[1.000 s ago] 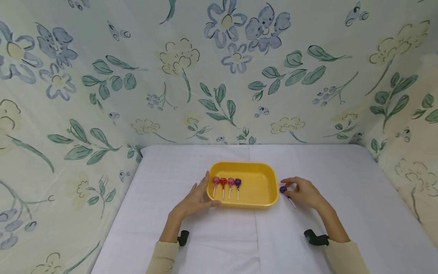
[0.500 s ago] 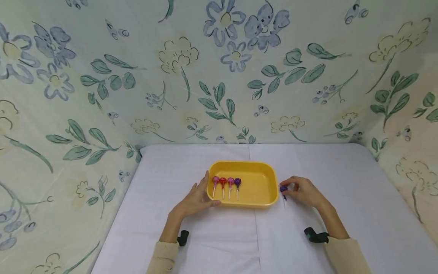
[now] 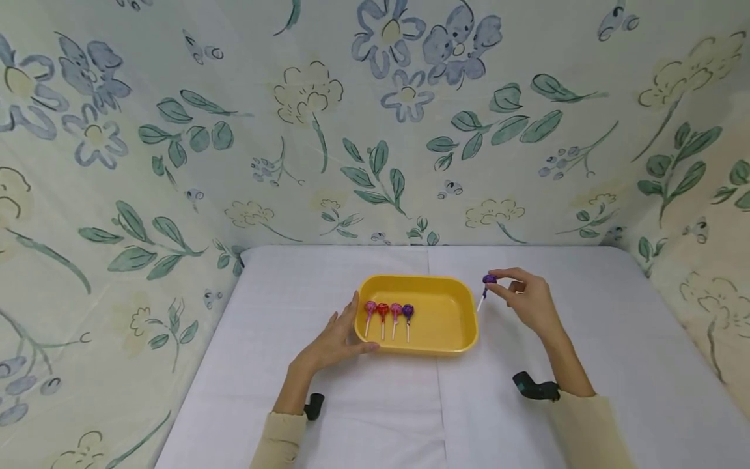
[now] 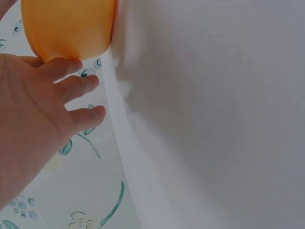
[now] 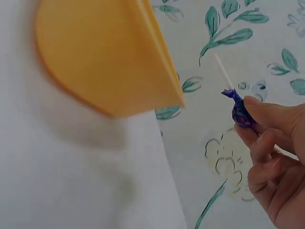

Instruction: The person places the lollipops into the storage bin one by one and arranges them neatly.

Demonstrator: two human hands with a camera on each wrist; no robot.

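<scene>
In the head view a yellow tray [image 3: 442,319] lies on the white cloth. Several wrapped lollipops stand in a row at its left end, heads up and sticks toward me: a pink lollipop [image 3: 370,309], a red lollipop [image 3: 383,311], another pink one and a purple lollipop [image 3: 408,312]. My left hand [image 3: 328,345] spreads around the tray's near left corner, fingers fairly straight, thumb along the front rim. Just right of the tray, my right hand [image 3: 527,303] pinches a second purple lollipop [image 5: 242,114] by its head between thumb and forefinger. Its white stick points down-left toward the tray's rim.
A white cloth [image 3: 375,410] covers the table. Floral fabric [image 3: 363,130] hangs behind and at both sides. Each wrist carries a dark camera mount, such as the right wrist's mount [image 3: 534,387].
My right hand has lifted the purple lollipop from beside the tray and carried it away from me, with the stick now hanging down. My left hand stays at the tray.
</scene>
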